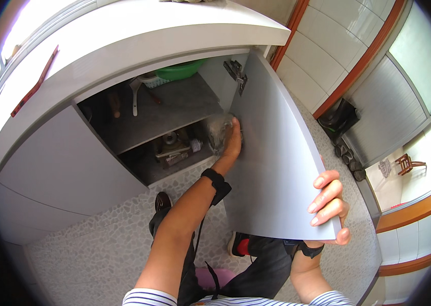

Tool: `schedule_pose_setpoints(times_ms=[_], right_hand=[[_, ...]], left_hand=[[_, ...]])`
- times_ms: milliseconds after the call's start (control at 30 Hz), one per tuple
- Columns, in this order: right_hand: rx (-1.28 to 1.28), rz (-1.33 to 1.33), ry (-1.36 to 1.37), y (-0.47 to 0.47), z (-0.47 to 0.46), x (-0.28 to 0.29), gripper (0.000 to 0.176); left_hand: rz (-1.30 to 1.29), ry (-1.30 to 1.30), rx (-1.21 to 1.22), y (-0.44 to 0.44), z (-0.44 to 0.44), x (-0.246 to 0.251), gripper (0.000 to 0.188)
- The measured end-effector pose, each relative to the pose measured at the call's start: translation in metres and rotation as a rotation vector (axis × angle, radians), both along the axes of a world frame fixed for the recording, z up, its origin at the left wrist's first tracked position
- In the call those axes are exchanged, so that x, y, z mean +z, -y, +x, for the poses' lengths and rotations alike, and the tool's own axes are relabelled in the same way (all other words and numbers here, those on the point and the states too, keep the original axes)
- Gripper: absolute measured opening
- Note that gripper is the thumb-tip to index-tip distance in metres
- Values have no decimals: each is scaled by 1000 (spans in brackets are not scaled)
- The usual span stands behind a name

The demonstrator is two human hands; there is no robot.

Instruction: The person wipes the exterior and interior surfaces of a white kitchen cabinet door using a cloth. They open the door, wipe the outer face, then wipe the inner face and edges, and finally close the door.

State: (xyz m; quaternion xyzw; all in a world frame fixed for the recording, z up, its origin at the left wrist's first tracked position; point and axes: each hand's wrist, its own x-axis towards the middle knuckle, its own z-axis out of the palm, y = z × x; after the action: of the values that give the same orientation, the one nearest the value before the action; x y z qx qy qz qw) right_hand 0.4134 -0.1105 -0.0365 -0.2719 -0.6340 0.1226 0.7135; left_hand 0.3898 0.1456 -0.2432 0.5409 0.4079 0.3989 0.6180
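Observation:
A grey cabinet door (276,160) stands swung out from the cabinet. My right hand (330,201) grips its free edge, fingers on the inner face and thumb at the lower corner. My left hand (232,139) reaches in by the hinge side, against a crumpled, greyish, partly see-through thing (217,132), maybe a plastic bag. The fingers are mostly hidden, so its grip is unclear. A metal hinge (236,72) shows at the door's top. The upper shelf (173,103) bears a white ladle-like utensil (135,95), a green plastic basin (179,70) and a white perforated basket (154,81).
Below the shelf lie a metal device with a round top (170,139) and small packets (177,157). A reddish-brown strip (35,84) rests on the white countertop (162,19). A pink plastic object (215,276) is between my legs. Black boots (339,116) and shoes (349,158) line the right wall.

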Motion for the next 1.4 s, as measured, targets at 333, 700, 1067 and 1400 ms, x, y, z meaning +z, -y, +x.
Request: schedule_pose_setpoints(times_ms=[333, 700, 1067, 1400], right_hand=[[-23, -13, -5, 1, -4, -1, 58], [-31, -9, -6, 1, -5, -4, 60], [-35, -30, 11, 3, -8, 0, 60], [-31, -31, -13, 2, -5, -2, 59]], left_hand=[[61, 62, 8, -1, -2, 29, 101], [-19, -26, -73, -33, 4, 1, 100], [23, 94, -148, 5, -23, 35, 100], [45, 8, 80, -17, 8, 26, 101]])
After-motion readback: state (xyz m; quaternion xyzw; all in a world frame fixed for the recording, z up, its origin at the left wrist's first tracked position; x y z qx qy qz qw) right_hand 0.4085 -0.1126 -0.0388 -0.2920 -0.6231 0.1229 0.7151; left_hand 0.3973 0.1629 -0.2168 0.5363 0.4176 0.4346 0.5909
